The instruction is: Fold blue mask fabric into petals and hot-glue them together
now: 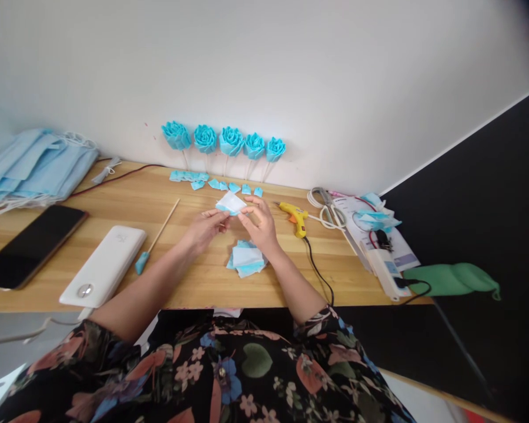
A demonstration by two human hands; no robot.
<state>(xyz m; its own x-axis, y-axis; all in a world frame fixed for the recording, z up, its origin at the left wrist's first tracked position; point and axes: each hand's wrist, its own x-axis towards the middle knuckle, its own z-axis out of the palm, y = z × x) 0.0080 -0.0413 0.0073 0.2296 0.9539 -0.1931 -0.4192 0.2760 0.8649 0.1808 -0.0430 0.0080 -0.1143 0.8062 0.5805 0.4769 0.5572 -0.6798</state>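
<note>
My left hand [205,228] and my right hand [260,223] meet above the wooden table [194,282], both pinching one small white-and-blue fabric square [230,203] between fingertips. Right below the hands lies a small pile of similar blue and white cut pieces [247,259]. Several folded blue petals [223,185] lie in a row farther back. Behind them several finished blue fabric roses [230,141] on sticks lean against the white wall.
A yellow glue gun [294,217] with a black cord lies right of my hands. A wooden stick with a blue tip [156,238], a white power bank [103,264] and a dark phone [30,245] lie left. Blue face masks [35,167] are stacked far left; scissors [330,208] and clutter sit right.
</note>
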